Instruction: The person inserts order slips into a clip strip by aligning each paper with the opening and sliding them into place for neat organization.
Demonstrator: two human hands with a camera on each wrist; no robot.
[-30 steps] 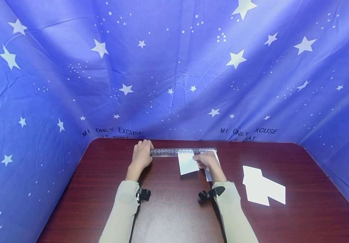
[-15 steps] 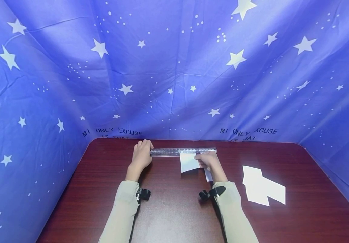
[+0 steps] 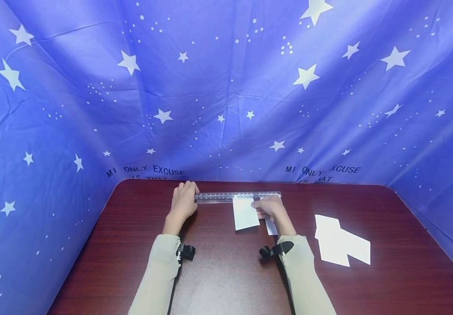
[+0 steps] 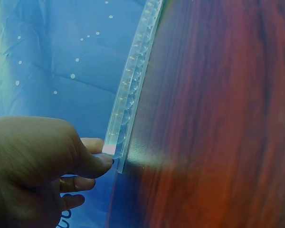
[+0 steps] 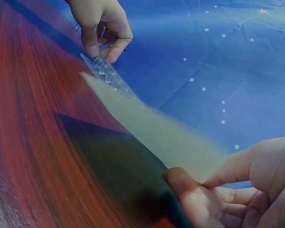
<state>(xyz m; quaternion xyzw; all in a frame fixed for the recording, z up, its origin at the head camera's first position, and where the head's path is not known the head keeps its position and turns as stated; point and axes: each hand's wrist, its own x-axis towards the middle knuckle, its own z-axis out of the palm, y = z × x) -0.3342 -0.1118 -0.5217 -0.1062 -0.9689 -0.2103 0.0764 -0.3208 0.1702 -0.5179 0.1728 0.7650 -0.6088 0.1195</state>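
Observation:
My left hand (image 3: 185, 199) pinches the left end of a clear ticket rail (image 4: 128, 90) between thumb and fingers. Round beads run in a row along the rail, which lies across the far part of the table. Between thumb and fingers, my right hand (image 3: 270, 209) grips a white paper slip (image 3: 246, 214) by its right side. The slip's far edge meets the rail in the head view, and its near part stands off the table over a dark shadow (image 5: 104, 156). A second white slip (image 3: 271, 227) shows partly below my right hand, which hides the rest.
Several white slips (image 3: 332, 243) lie overlapping on the right of the dark red-brown table (image 3: 218, 271). Behind the table hangs a blue curtain (image 3: 226, 109) printed with stars, close to its far edge. Black straps circle both sleeves at the wrists.
The slip in my right hand has shifted slightly right. Its near edge lifted half a second ago and is now lower again. My left hand and the rail have stayed in place.

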